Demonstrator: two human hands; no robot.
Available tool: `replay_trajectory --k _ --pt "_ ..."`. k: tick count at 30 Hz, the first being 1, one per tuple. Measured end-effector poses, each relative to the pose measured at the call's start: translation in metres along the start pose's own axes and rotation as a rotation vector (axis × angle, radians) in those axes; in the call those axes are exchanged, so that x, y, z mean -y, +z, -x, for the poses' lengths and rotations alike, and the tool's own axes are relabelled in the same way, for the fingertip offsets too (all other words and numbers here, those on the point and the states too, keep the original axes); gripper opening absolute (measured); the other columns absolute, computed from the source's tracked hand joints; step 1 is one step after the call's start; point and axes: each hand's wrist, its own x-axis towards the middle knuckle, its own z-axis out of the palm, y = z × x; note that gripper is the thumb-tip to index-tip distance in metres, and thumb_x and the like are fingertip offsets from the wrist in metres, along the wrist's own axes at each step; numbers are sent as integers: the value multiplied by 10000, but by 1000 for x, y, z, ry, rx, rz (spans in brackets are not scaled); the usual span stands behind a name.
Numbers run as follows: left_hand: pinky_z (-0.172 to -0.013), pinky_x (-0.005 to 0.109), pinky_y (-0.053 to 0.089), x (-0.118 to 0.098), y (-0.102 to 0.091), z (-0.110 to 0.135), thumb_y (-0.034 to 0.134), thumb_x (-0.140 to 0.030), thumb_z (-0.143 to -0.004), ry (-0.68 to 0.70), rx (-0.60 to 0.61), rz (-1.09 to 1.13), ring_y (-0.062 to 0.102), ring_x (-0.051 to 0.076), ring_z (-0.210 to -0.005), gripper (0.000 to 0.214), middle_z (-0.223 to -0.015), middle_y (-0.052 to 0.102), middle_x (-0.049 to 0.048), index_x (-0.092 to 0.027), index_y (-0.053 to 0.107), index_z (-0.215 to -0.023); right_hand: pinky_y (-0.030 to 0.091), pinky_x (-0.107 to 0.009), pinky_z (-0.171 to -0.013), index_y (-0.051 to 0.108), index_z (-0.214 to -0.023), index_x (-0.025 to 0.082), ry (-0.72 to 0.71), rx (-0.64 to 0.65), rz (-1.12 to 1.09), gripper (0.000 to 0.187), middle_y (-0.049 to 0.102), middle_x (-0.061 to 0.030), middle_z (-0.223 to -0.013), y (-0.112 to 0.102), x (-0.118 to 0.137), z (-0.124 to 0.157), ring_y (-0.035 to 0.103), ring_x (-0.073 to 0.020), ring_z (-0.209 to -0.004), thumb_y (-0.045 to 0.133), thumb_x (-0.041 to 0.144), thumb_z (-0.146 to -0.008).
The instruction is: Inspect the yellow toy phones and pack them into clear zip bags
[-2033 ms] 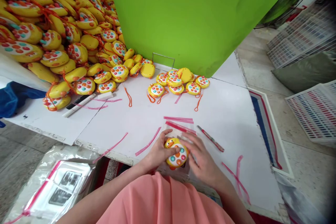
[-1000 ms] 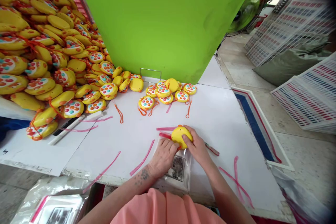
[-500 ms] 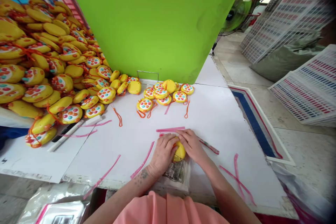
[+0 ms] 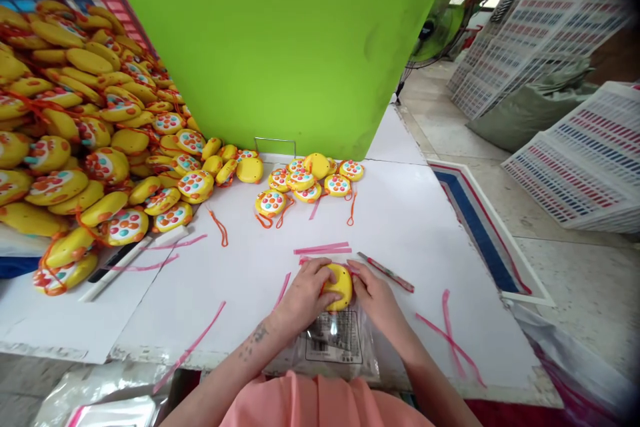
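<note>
My left hand (image 4: 313, 290) is closed around a round yellow plastic toy (image 4: 341, 285), its plain back with small holes facing up. Under the toy lies a clear plastic bag (image 4: 333, 340) with black print, flat at the table's front edge. At the toy's right side, the fingers of my right hand (image 4: 373, 288) pinch the bag's upper edge, near a pink strip. Just right of that hand rests a slim cutter knife (image 4: 387, 272) with a patterned handle. Pink strips (image 4: 323, 248) lie beyond my hands.
A big pile of yellow toys (image 4: 90, 147) fills the left side. Several more toys (image 4: 305, 180) sit before a green board (image 4: 280, 53). Loose pink strips (image 4: 193, 347) and an orange cord loop (image 4: 219, 227) are scattered on the white table (image 4: 240, 267). A fan (image 4: 440, 23) stands behind.
My right hand has drawn back from over the toy to its right side, uncovering more of the toy and the cutter knife. More of the bag's printed front shows. The view has shifted slightly.
</note>
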Motion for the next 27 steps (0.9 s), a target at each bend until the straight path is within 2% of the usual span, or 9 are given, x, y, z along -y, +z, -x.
replay_trajectory --k 3,6,11,13,15,18,21,24,27 --pt "-947 408 464 -4 -1 0 751 -188 -722 -25 -2 -15 521 234 -1102 192 -1193 551 63 -196 581 -810 501 -377 -715 511 -1300 199 1 -25 24 417 696 -78 -951 3 5 4 655 -234 -773 342 254 -923" --pt "-891 387 478 -13 -3 1 726 -195 -750 -49 29 -83 551 229 -1026 162 -1106 582 65 -189 568 -785 463 -314 -563 447 -1373 214 26 -79 -32 454 644 -26 -718 6 9 9 574 -189 -559 349 282 -935" --pt "-707 321 468 -32 -7 0 635 -220 -835 -120 153 -162 604 198 -725 71 -744 636 7 -194 572 -816 478 -270 -598 403 -1400 212 57 -140 -352 471 595 8 -702 15 17 15 560 -161 -617 393 336 -946" --pt "-668 294 457 -34 -10 -1 623 -227 -843 -128 180 -104 605 183 -675 56 -706 642 -9 -202 576 -827 492 -279 -633 411 -1393 214 49 -125 -427 468 610 -2 -740 17 22 14 576 -167 -667 406 349 -945" --pt "-700 290 467 -31 -16 -2 632 -241 -836 -116 128 -13 616 182 -741 64 -783 662 0 -209 585 -865 503 -295 -670 429 -1380 221 34 -130 -457 458 629 -16 -783 17 26 14 596 -177 -709 417 364 -945" --pt "-883 367 462 -18 -29 0 606 -259 -850 -120 -103 99 582 213 -997 196 -1034 639 55 -211 572 -1038 511 -322 -738 416 -1380 233 35 -148 -502 449 648 -19 -808 16 26 14 628 -179 -739 416 377 -955" --pt "-883 407 492 -3 -37 6 529 -307 -889 -285 -274 293 568 213 -1042 297 -1154 572 101 -196 495 -1163 516 -341 -773 413 -1367 230 46 -175 -569 439 656 -16 -796 17 22 15 643 -177 -735 421 387 -957" --pt "-710 354 562 7 -34 13 520 -389 -879 -506 -284 571 612 183 -904 388 -1192 531 116 -186 431 -1198 538 -337 -703 421 -1348 226 73 -194 -649 437 649 -25 -793 19 21 15 642 -181 -696 427 408 -951" --pt "-647 317 568 11 -25 19 568 -436 -836 -578 -248 711 613 166 -869 477 -1247 492 130 -178 414 -1207 549 -329 -664 433 -1331 232 80 -205 -711 430 640 -33 -810 19 24 15 638 -180 -680 447 413 -942"
